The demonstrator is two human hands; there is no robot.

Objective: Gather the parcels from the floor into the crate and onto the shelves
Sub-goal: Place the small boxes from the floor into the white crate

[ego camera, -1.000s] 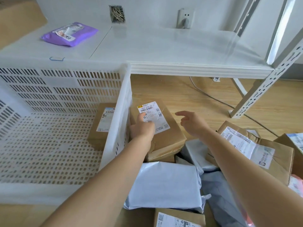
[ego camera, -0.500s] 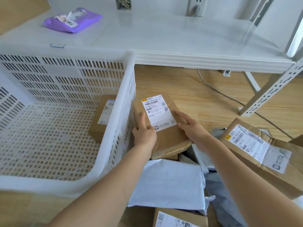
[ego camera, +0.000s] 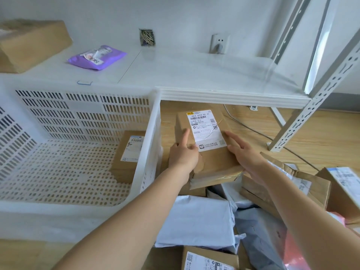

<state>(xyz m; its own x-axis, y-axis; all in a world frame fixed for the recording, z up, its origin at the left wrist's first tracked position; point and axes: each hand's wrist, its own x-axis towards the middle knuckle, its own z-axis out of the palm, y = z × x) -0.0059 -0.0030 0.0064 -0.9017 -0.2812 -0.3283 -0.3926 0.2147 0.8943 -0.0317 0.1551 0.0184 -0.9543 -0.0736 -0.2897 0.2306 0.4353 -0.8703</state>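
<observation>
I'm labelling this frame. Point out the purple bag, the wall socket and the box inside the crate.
purple bag [ego camera: 96, 57], head view, its middle.
wall socket [ego camera: 219, 43], head view, its faceplate.
box [ego camera: 127, 158], head view, its top.

Right hand [ego camera: 245, 152], apart from the brown cardboard parcel with white label [ego camera: 210, 152] a second ago, now on its right edge; left hand [ego camera: 183, 154] shifted to left edge.
</observation>
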